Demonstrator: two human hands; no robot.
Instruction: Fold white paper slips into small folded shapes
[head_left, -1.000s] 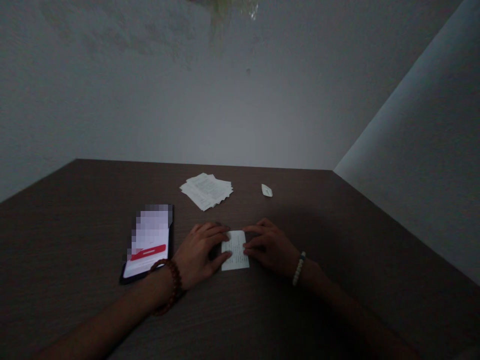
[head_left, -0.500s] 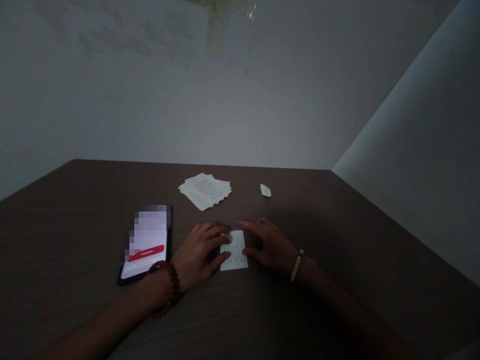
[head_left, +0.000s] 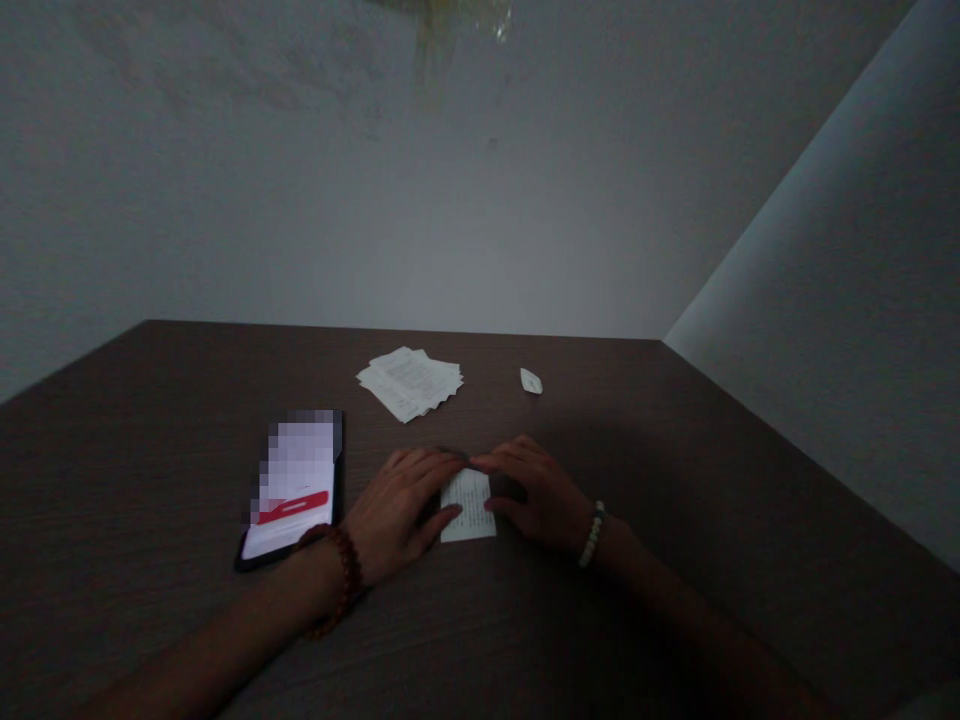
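Note:
A small slip of printed paper point(head_left: 472, 508) lies flat on the dark wooden table between my two hands. My left hand point(head_left: 401, 510) holds it from the left, with the thumb on its left edge and the fingers bent over its upper left corner. From the other side, my right hand point(head_left: 536, 490) has its thumb at the right edge and its index finger along the top edge. The fingertips of both hands meet near the top of the slip and cover its upper edge.
Beyond my hands lies a fanned pile of printed papers point(head_left: 412, 383). A small folded piece of paper point(head_left: 531, 381) sits to its right. A phone point(head_left: 296, 480) with a lit screen is beside my left wrist. The table point(head_left: 225, 365) ends at a grey wall point(head_left: 480, 220).
The fingers of my left hand have slid right and come together along the slip's top edge. My right index finger has moved slightly left and down to meet them. The slip has barely moved.

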